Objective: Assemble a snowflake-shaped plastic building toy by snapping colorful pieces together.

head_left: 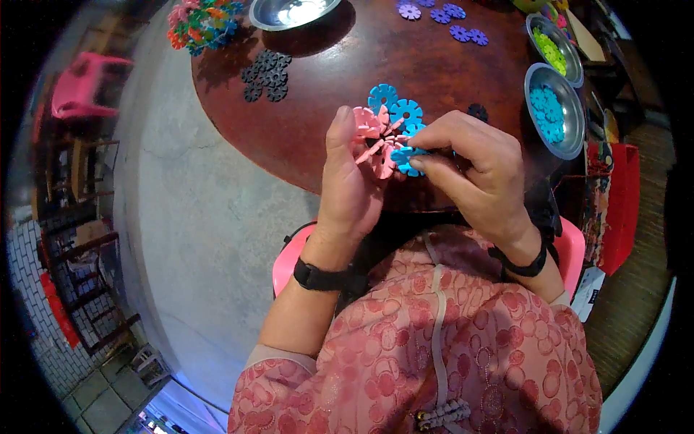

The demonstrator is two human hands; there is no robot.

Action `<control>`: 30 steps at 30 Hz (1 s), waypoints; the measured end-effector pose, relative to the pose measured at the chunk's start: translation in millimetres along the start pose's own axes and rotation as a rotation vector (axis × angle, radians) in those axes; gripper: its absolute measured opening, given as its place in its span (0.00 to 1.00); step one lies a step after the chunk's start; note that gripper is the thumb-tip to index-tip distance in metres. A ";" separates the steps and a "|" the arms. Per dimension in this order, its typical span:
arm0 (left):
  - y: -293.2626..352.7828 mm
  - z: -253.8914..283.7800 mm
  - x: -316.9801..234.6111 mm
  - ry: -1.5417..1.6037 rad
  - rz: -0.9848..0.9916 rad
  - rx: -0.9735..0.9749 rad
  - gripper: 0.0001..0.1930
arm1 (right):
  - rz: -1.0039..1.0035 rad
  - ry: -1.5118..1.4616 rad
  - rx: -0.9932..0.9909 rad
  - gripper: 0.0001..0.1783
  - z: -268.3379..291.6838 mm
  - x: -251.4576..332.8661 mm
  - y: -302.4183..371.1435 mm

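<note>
My left hand (349, 189) is closed around the side of a cluster of pink notched interlocking discs (381, 163), its thumb pointing up. Between the thumb and fingertips of my right hand (481, 159) is a blue notched disc (406, 160), touching the right side of the pink cluster. More blue notched discs (406, 113) show just beyond the cluster; whether they join it or lie on the table I cannot tell. My left palm hides part of the pink piece.
On the brown table (347, 72) lie black discs (267, 75) at left and purple discs (442, 15) at the back. A metal bowl (295, 16) and a multicoloured disc assembly (206, 27) stand far left. Bowls of blue discs (547, 113) and green discs (549, 50) sit at right.
</note>
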State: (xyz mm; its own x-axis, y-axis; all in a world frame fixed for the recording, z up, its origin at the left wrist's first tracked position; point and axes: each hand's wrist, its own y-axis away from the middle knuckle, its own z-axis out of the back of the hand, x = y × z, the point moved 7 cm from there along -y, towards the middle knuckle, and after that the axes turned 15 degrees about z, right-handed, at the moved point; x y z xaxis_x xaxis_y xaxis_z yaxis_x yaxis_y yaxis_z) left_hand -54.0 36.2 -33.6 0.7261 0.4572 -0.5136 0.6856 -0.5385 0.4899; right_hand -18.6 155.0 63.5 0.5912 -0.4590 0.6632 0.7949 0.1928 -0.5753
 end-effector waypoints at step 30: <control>-1.9 7.9 3.2 -0.043 -0.047 -0.067 0.20 | 0.152 0.230 0.000 0.06 -4.9 7.3 2.4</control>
State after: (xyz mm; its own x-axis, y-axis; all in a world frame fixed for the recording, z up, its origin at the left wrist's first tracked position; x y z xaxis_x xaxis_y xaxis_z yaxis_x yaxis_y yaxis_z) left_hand -53.4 33.1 -41.7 0.6908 0.4493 -0.5665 0.7221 -0.4678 0.5096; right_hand -13.0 147.8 64.6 0.6573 -0.6099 0.4427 0.6993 0.2745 -0.6600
